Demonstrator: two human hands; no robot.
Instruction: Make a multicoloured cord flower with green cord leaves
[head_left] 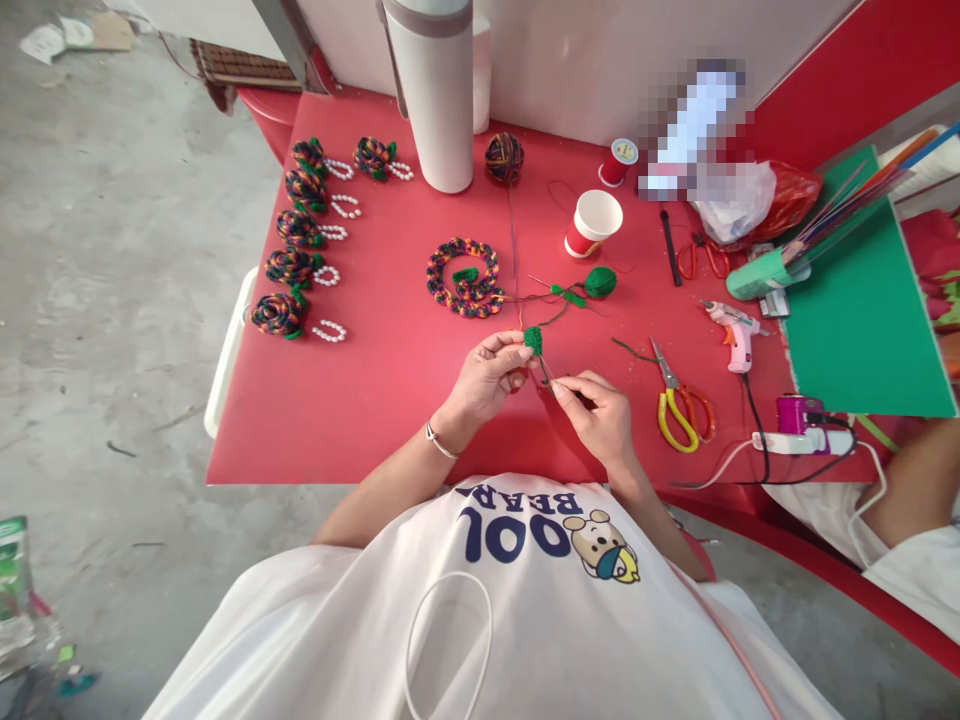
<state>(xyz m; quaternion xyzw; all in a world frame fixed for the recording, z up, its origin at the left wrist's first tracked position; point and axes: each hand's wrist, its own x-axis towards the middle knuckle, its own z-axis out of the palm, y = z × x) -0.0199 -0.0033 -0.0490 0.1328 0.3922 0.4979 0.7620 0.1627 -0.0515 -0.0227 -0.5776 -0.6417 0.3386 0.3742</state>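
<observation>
My left hand point(491, 375) is closed on a small green crocheted piece point(533, 340), pinched between thumb and fingertips. Just to the right, my right hand point(598, 412) pinches something thin, a needle or a thread, that runs up to the green piece; I cannot tell which. A short dark green yarn end hangs between the hands. Beyond them lies a multicoloured crocheted strip point(463, 278) curled into a ring, with a green bit inside. Beside it are a green yarn ball point(600, 283) and a crochet hook point(541, 283) with green crocheted work.
Multicoloured crocheted flowers point(279, 314) with bead loops line the left side. Further back stand a white bottle point(433, 100), a variegated yarn ball point(504, 158) and a paper cup point(594, 222). Scissors point(679, 405), a glue gun point(733, 335) and a power strip point(802, 441) lie right. Another person's leg point(919, 480) shows.
</observation>
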